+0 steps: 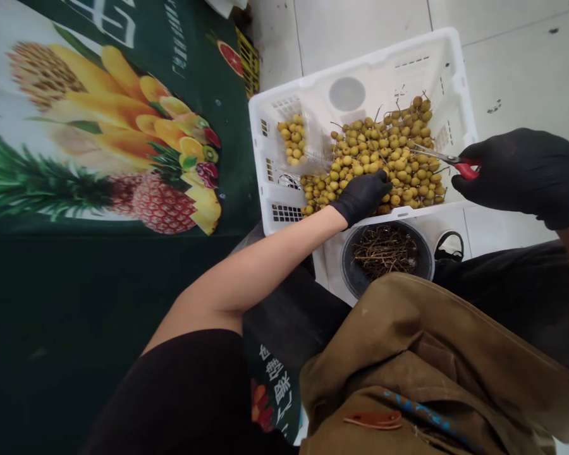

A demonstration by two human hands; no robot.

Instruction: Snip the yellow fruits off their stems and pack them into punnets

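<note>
My left hand (364, 197), in a black glove, reaches over the near wall of a white plastic crate (308, 83). Its fingers are closed among yellow-brown longans (360, 146); whatever they pinch is hidden. Several longans still hang on thin stems. In my gloved right hand (526, 174) is a pair of red-handled scissors (439, 155), gripped at the handles. The blades point left over the fruit at the crate's right side, a little apart from my left hand. A clear plastic box (317, 148) holding longans stands in the crate's left part.
A grey bucket (346, 265) full of cut stems (384, 251) stands between my legs, just below the crate. To the left is a dark green cover (237, 126) printed with fruit. A yellow crate (249, 63) shows behind it. Pale floor tiles (516, 50) lie beyond.
</note>
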